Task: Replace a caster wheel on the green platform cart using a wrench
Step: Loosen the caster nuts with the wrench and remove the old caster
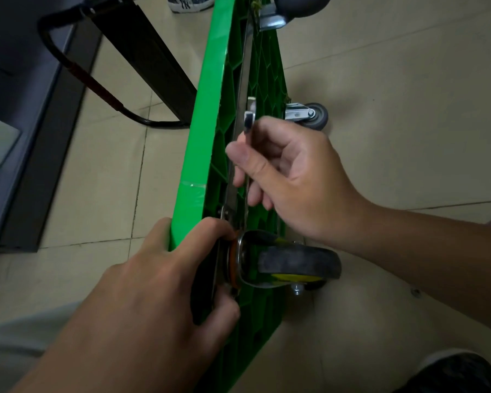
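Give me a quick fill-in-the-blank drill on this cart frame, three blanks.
1. The right hand holds the wrench; the left hand grips the edge of the ____ cart.
2. The near caster wheel has a ____ hub.
3. Beyond it, ____ more casters show.

Missing: green; yellow; two.

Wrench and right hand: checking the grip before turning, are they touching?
Touching. The head view shows the right hand curled round the wrench, pinching its handle.
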`<state>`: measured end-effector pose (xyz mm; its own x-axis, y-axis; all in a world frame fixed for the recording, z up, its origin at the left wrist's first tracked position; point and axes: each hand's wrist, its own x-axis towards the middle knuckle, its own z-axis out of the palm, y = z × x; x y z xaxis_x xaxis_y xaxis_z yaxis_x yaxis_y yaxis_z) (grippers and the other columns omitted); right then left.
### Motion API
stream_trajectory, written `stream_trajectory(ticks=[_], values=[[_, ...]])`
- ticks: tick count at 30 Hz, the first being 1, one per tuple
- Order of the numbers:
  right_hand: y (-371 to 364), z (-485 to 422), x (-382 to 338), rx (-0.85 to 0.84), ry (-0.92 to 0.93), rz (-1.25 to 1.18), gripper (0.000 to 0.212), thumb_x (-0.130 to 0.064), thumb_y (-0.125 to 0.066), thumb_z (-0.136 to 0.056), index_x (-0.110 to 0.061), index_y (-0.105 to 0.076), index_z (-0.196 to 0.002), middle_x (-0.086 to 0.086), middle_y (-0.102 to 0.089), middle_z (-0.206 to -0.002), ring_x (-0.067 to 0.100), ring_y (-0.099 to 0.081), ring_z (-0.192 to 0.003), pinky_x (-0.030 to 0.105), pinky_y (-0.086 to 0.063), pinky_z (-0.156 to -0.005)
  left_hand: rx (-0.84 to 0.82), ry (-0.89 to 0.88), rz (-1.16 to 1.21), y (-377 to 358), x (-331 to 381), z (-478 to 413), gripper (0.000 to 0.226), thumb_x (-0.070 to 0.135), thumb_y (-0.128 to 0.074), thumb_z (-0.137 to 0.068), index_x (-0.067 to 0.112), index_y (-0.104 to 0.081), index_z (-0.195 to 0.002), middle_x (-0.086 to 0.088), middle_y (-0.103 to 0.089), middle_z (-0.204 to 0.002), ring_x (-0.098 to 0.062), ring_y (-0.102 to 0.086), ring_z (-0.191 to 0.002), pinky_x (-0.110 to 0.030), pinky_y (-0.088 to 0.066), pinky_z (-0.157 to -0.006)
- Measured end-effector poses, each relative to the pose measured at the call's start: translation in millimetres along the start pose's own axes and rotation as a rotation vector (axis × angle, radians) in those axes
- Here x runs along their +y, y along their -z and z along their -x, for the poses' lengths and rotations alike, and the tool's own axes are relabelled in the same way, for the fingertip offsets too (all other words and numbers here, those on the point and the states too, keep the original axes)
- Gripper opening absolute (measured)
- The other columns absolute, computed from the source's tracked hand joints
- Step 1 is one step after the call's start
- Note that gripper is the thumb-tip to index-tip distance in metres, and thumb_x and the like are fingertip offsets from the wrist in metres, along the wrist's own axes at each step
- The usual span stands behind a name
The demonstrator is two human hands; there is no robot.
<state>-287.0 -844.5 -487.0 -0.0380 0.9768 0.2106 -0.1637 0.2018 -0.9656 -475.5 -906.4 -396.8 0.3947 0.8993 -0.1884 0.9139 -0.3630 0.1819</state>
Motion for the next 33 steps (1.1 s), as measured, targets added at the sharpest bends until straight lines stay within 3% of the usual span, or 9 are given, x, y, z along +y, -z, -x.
stream_trajectory(ticks=[4, 6, 8, 10, 12, 19, 23, 27, 33], values=[[3.3, 12.1, -10.9, -0.257, 0.291, 0.268, 0.01, -0.014, -0.066, -0.097, -0.005, -0.063, -0.093, 0.002, -0.062, -0.079, 0.01, -0.057, -0.068, 0.019, -0.048, -0.066, -0.06, 0.03, -0.073, 4.1, 4.1, -7.5, 0.064, 0.057, -0.05, -0.07, 0.055, -0.044, -0.134, 0.007, -0.054, -0.09, -0.022, -0.062, -0.051, -0.034, -0.049, -0.04], [3.9, 13.0, -12.1, -0.296, 0.367, 0.329, 0.012, -0.011, -0.068, -0.096, -0.001, -0.063, -0.091, -0.002, -0.056, -0.079, 0.007, -0.052, -0.07, 0.014, -0.044, -0.07, -0.127, 0.057, -0.066, 6.8, 10.6, -4.4, 0.07, 0.058, -0.047, -0.07, 0.056, -0.04, -0.14, 0.008, -0.053, -0.092, -0.023, -0.064, -0.054, -0.032, -0.045, -0.043], [7.5, 12.8, -9.3, -0.268, 0.353, 0.329, 0.017, -0.012, -0.068, -0.096, 0.004, -0.064, -0.09, 0.005, -0.062, -0.079, 0.015, -0.058, -0.07, 0.025, -0.05, -0.068, -0.151, 0.065, -0.051, 8.1, 10.7, -3.8, 0.062, 0.059, -0.046, -0.07, 0.058, -0.044, -0.132, 0.011, -0.051, -0.093, -0.02, -0.063, -0.057, -0.032, -0.047, -0.045], [8.8, 14.4, -4.6, -0.202, 0.265, 0.251, 0.019, -0.014, -0.065, -0.098, 0.003, -0.064, -0.092, 0.013, -0.064, -0.079, 0.02, -0.062, -0.066, 0.031, -0.051, -0.063, -0.139, 0.05, -0.002, 6.4, 8.6, -4.7, 0.053, 0.056, -0.057, -0.07, 0.055, -0.051, -0.123, 0.019, -0.048, -0.093, -0.003, -0.056, -0.061, -0.021, -0.042, -0.051], [7.7, 15.0, -1.5, -0.077, 0.143, 0.11, 0.014, -0.016, -0.061, -0.1, -0.004, -0.063, -0.094, 0.013, -0.067, -0.077, 0.013, -0.062, -0.058, 0.021, -0.049, -0.056, -0.103, 0.027, 0.038, 2.3, 6.7, -3.4, 0.053, 0.044, -0.071, -0.071, 0.051, -0.059, -0.123, 0.027, -0.04, -0.092, 0.011, -0.041, -0.068, -0.01, -0.029, -0.059], [37.7, -22.7, 7.9, 0.374, -0.292, -0.108, 0.027, -0.032, -0.058, -0.104, -0.011, -0.065, -0.089, 0.001, -0.069, -0.066, 0.01, -0.056, -0.048, 0.019, -0.042, -0.043, -0.076, 0.019, 0.067, -0.5, 8.2, -2.2, 0.057, 0.033, -0.081, -0.069, 0.041, -0.065, -0.124, 0.019, -0.044, -0.097, 0.012, -0.034, -0.07, -0.012, -0.025, -0.06], [37.1, -26.6, 18.2, 0.372, -0.464, -0.232, 0.028, -0.03, -0.059, -0.104, -0.008, -0.061, -0.086, 0.004, -0.069, -0.064, 0.009, -0.056, -0.046, 0.018, -0.044, -0.043, -0.055, 0.009, 0.099, -2.9, 6.2, -3.3, 0.059, 0.037, -0.079, -0.072, 0.047, -0.06, -0.127, 0.021, -0.041, -0.101, 0.009, -0.036, -0.072, -0.012, -0.026, -0.062], [25.8, -24.8, 26.9, 0.374, -0.573, -0.28, 0.028, -0.028, -0.058, -0.104, -0.008, -0.06, -0.085, 0.005, -0.067, -0.061, 0.008, -0.054, -0.044, 0.016, -0.043, -0.042, -0.057, 0.046, 0.051, -4.9, 6.4, -3.6, 0.058, 0.035, -0.081, -0.072, 0.044, -0.062, -0.126, 0.019, -0.043, -0.102, -0.011, -0.046, -0.073, -0.013, -0.029, -0.063], [23.6, -30.4, 32.3, 0.367, -0.66, -0.292, 0.028, -0.029, -0.059, -0.104, -0.007, -0.059, -0.086, 0.002, -0.067, -0.055, 0.007, -0.053, -0.041, 0.016, -0.042, -0.039, -0.056, 0.055, 0.053, -7.4, 3.1, -4.1, 0.057, 0.032, -0.084, -0.07, 0.038, -0.066, -0.123, 0.016, -0.046, -0.1, -0.015, -0.048, -0.07, -0.017, -0.031, -0.06]])
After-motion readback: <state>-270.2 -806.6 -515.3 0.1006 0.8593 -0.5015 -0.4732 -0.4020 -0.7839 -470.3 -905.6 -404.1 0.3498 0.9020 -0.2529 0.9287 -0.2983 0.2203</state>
